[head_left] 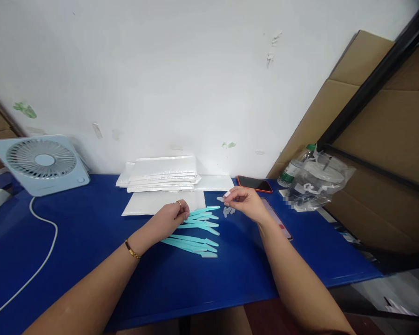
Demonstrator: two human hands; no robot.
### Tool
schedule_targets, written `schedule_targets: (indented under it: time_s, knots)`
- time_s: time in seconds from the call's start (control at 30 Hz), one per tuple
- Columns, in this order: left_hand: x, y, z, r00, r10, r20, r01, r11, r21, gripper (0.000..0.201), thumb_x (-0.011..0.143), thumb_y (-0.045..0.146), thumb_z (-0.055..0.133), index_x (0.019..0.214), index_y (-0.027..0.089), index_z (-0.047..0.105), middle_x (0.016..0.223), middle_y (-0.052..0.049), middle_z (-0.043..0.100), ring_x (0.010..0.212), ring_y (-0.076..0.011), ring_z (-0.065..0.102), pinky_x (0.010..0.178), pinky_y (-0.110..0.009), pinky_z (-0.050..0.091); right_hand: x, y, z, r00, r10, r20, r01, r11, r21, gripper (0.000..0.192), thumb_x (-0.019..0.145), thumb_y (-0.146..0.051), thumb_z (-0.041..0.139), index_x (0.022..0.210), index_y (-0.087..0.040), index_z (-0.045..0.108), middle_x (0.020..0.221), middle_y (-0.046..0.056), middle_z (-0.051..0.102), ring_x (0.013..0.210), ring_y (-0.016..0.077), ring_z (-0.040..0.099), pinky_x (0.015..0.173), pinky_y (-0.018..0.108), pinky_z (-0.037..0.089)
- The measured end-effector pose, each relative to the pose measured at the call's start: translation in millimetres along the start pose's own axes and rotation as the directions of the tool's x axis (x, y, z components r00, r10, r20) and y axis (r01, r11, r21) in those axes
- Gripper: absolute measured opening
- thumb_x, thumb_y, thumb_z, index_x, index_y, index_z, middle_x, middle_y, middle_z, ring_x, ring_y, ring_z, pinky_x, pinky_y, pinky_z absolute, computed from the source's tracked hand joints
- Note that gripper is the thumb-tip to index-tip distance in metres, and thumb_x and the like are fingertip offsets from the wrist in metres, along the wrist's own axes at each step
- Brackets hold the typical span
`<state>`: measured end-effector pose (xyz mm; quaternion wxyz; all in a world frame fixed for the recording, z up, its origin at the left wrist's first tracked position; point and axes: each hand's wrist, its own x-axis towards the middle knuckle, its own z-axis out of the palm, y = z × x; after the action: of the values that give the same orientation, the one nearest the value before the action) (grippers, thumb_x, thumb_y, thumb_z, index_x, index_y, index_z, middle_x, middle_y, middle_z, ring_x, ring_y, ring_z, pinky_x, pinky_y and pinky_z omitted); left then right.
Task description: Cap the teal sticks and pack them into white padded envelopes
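Razors [199, 230] lie in a teal heap mid-counter [91, 260], most seemingly capped, while the right hand [246, 202] pinches a clear cap [226, 194], spare caps [228, 211] wait beside, and the left hand [171, 216] closes on one handle.

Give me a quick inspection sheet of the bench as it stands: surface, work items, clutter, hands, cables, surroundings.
Surface: blue table, with bare stretches.
Job's things: teal plastic sticks lie in a loose pile between the hands; small clear caps lie beside them.
Clutter: stack of white bags, phone, bottle, clear bag of parts.
Hands: left hand closed, resting on the sticks; right hand pinches a small pale piece in its fingers.
Cables: white cable runs from the desk fan across the table.
Surroundings: white wall, cardboard on the right.
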<state>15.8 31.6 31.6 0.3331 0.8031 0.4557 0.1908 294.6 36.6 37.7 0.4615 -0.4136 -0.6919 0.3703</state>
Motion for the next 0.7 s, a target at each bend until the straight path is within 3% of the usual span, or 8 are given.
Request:
schedule_targets:
  time_s: [0.33, 0.7]
  knots:
    - [3, -2, -0.8, 0.999, -0.033, -0.006, 0.033, 0.998, -0.046, 0.023, 0.083, 0.040, 0.039, 0.084, 0.020, 0.050, 0.072, 0.000, 0.057, 0.065, -0.0145, 0.051, 0.058, -0.026, 0.039, -3, -6, 5, 0.997, 0.003, 0.075, 0.006, 0.992, -0.126, 0.011, 0.069, -0.028, 0.070, 0.069, -0.018, 0.068, 0.080, 0.005, 0.064, 0.075, 0.0166, 0.062, 0.068, 0.031, 0.052]
    - [5, -6, -0.3, 0.999, -0.040, 0.001, 0.040, 0.996, -0.083, 0.022, 0.083, 0.040, 0.041, 0.084, 0.020, 0.050, 0.074, 0.000, 0.059, 0.067, -0.0151, 0.054, 0.060, -0.027, 0.041, -3, -8, 10, 0.996, 0.007, 0.086, 0.005, 0.989, -0.146, 0.007, 0.068, -0.024, 0.068, 0.067, -0.017, 0.067, 0.079, 0.005, 0.063, 0.073, 0.0166, 0.061, 0.066, 0.030, 0.051]
